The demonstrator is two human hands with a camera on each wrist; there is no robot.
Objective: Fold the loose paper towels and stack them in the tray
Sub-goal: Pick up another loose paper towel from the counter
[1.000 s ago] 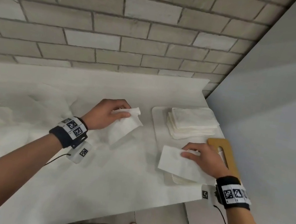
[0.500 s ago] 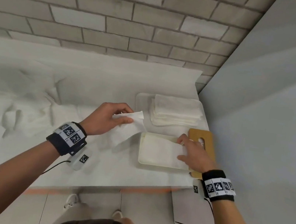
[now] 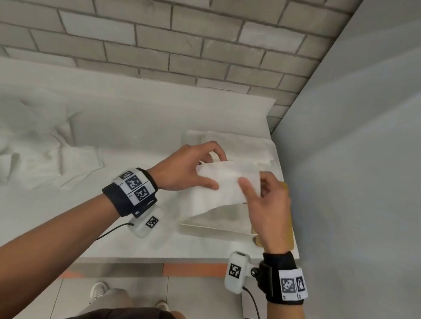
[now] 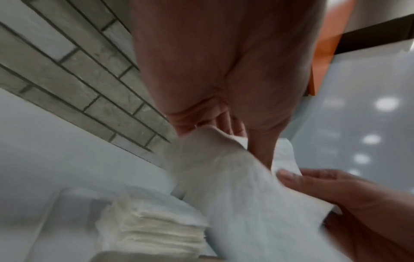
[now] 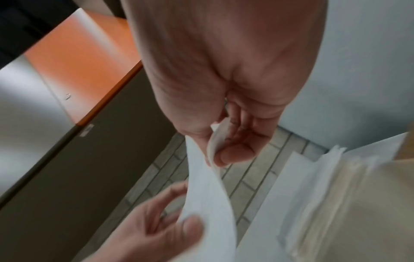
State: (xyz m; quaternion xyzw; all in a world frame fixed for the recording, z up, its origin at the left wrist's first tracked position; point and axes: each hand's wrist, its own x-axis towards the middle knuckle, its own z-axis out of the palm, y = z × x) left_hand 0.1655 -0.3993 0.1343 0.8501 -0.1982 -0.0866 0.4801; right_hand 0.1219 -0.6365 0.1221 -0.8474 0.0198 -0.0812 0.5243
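Observation:
My left hand (image 3: 209, 168) and right hand (image 3: 253, 184) hold one white paper towel (image 3: 226, 189) between them, in the air above the near cream tray (image 3: 211, 232). In the left wrist view the left fingers (image 4: 226, 124) pinch the towel's upper corner (image 4: 241, 195). The right thumb (image 5: 235, 152) and fingers pinch the towel (image 5: 208, 195) at its other edge. A folded towel lies in the tray, partly hidden under the hanging sheet. A stack of folded towels (image 3: 241, 147) sits behind the tray.
A heap of loose paper towels (image 3: 25, 155) covers the left of the white counter (image 3: 140, 126). A yellowish wooden board (image 3: 291, 227) lies right of the tray, at the counter's end beside a grey wall (image 3: 365, 184). A brick wall (image 3: 169, 28) stands behind.
My right hand has left the towel in the tray and risen to grip the sheet the left hand holds. The left hand has carried that sheet right, over the tray.

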